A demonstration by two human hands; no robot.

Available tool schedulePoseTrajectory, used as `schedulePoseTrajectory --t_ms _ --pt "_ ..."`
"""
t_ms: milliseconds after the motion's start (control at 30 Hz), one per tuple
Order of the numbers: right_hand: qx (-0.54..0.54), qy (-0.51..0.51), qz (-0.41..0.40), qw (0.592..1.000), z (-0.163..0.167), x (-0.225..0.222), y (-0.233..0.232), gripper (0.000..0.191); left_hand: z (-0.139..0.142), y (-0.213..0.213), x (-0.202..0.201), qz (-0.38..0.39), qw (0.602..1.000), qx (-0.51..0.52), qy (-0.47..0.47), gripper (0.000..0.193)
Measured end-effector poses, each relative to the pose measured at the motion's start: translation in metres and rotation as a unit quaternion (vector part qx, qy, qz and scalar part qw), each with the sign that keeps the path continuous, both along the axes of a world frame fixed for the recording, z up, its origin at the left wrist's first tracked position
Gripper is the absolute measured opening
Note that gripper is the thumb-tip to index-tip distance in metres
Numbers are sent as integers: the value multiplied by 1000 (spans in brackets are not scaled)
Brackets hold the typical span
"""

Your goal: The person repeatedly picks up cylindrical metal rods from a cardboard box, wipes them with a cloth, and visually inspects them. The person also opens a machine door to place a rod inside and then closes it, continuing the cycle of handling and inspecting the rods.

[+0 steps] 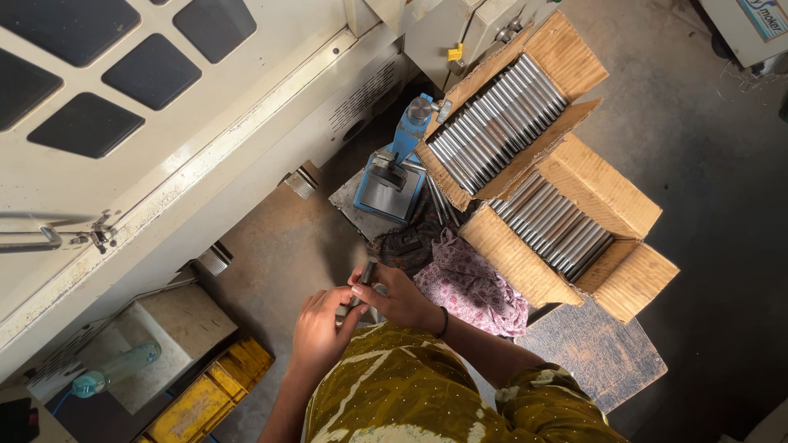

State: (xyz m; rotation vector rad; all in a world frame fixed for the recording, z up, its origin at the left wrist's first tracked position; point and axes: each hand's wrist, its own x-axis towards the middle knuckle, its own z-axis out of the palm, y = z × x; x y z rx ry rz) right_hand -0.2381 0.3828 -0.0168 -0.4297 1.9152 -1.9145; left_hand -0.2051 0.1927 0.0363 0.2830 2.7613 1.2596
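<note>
Both my hands meet in front of my chest around one dark metal rod (362,280). My left hand (322,326) grips its lower end and my right hand (397,294) holds its upper part with the fingers curled over it. Two open cardboard boxes stand just beyond: the upper box (566,51) is packed with shiny steel rods (497,123), the lower box (611,197) with darker rods (556,224). A blue stand gauge (394,176) sits on a small plate to the left of the boxes.
A cream machine housing (180,156) with dark panels fills the left side. A pink patterned cloth (476,283) lies beside my right hand. A yellow crate (209,394) and a green plastic bottle (115,371) sit at lower left. A dark wooden board (599,353) lies under the boxes.
</note>
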Motion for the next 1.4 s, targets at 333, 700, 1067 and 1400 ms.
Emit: schedulePoseTrajectory --t_ms 333,700,1067,1400 --pt "-219 -196 -7 956 -12 -16 -4 16 16 5 -1 115 990 74 22 30" --pt "-245 -123 57 960 5 -50 -15 29 28 -4 2 213 962 91 144 25" --pt "13 286 159 945 76 -58 -94 37 9 -29 25 365 907 193 80 32" --pt "-54 203 118 970 84 -89 -126 34 -22 -62 41 282 746 572 189 32"
